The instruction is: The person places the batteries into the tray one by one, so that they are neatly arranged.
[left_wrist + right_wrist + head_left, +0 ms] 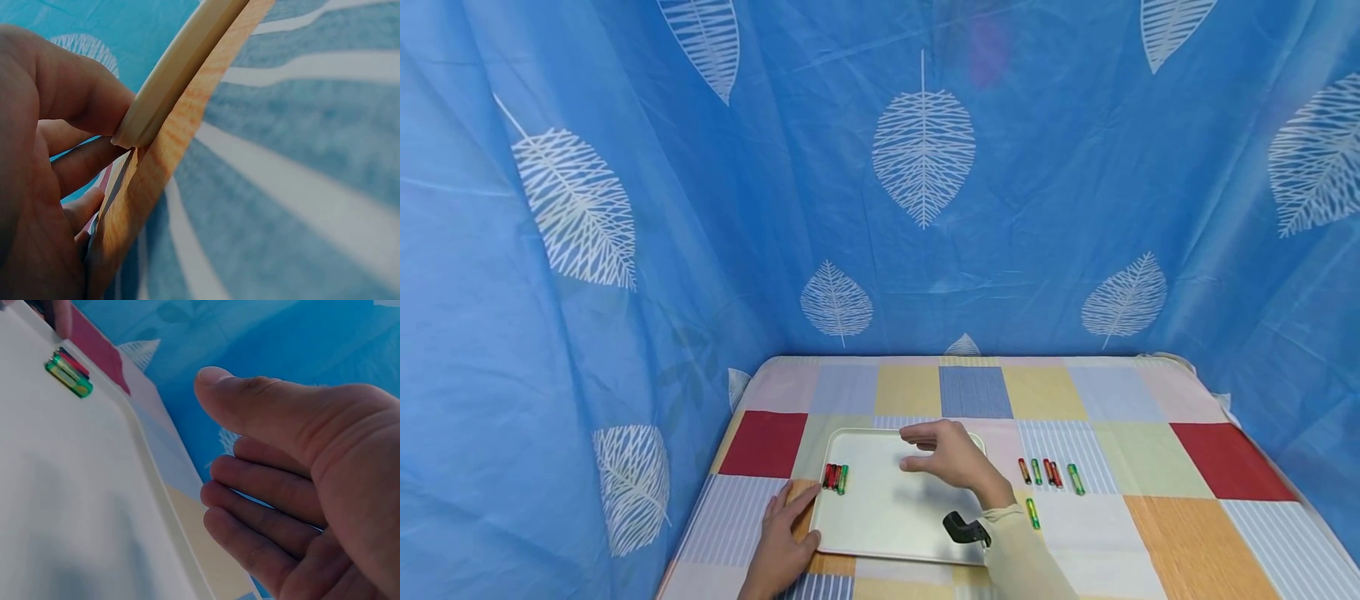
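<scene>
A white tray (880, 525) lies on the patchwork cloth. At its left side, several red and green batteries (835, 478) stand side by side in a short row. My left hand (781, 537) rests at the tray's left edge, thumb near the front corner and fingers along the rim. In the left wrist view, the thumb and a finger touch the rim (169, 75). Over the tray hovers my right hand (951, 454), holding nothing, its fingers extended and thumb apart. The right wrist view shows that hand (281, 481) with the tray batteries (69, 372) beyond it.
Right of the tray, more batteries lie on the cloth: red ones (1052, 473), a green one (1076, 479) and another green one (1033, 513) nearer the right sleeve (1026, 554). A blue curtain (925, 283) with white leaves hangs behind and beside the table.
</scene>
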### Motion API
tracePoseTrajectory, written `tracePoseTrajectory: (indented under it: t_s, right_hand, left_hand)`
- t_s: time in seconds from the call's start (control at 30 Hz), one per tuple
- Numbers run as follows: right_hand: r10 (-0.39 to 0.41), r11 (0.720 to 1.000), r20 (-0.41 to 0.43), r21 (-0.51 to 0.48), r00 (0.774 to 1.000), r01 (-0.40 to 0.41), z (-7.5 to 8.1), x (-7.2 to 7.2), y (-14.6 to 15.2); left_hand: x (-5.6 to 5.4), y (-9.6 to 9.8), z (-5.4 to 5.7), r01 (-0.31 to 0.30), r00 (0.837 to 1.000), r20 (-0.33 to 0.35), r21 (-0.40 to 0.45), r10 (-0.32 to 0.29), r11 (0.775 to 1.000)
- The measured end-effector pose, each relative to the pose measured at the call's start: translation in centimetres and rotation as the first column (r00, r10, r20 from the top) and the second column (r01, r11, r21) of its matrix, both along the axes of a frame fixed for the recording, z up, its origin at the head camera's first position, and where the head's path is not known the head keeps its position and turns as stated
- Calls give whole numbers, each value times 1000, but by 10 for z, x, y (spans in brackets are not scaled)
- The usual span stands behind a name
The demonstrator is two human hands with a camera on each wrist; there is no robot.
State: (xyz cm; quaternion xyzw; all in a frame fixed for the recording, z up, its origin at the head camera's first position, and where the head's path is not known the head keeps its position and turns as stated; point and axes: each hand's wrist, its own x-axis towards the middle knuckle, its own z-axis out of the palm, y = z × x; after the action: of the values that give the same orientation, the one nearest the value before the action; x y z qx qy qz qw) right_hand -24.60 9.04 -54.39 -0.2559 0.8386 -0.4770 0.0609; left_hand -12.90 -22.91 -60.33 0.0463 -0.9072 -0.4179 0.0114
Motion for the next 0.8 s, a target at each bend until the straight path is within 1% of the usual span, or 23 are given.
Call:
tracePoseTrajectory:
  t_s: [0.17, 0.37, 0.6, 0.8]
  right_hand:
    - [-23, 1000, 20, -14, 1000, 24, 2, 2, 12]
    - [-32, 999, 23, -34, 999, 32, 4, 5, 25]
    - [-54, 998, 33, -26, 998, 55, 4, 9, 39]
    - [-50, 995, 47, -86, 998, 54, 6, 12, 51]
  left_hand:
    - [0, 0, -1, 0, 1000, 6, 11, 0, 1000]
    - [0, 0, -2, 2, 1000, -2, 11, -2, 1000]
    - [-1, 0, -1, 2, 1000, 0, 13, -2, 1000]
    - [-2, 0, 1, -5, 1000, 17, 12, 5, 1000]
